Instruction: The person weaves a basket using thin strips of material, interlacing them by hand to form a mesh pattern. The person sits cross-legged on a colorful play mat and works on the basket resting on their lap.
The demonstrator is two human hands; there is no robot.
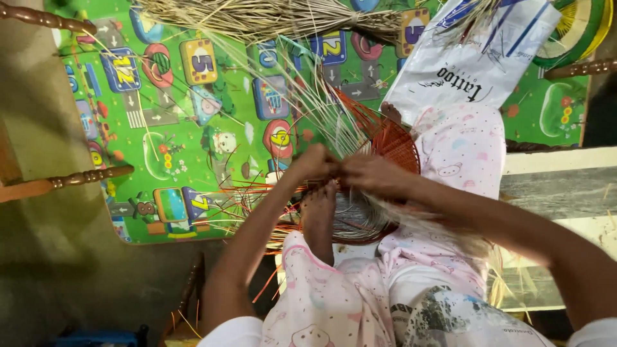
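Pinching pale straw strands [334,122], left hand [315,162] and right hand [373,173] closing together, fingertips touching, over orange woven basket [392,138] resting near bottom edge of green play mat [193,128]; straw bundle [270,16] lying at mat's top edge.

Spread across the floor [58,270]: a colourful play mat [193,128] bearing loose straw bundle [270,19], white plastic bag [475,58], orange woven basket [385,148].

Green picture play mat [193,122], white plastic bag [479,61], turned wooden chair legs [77,178], grey floor [38,115].
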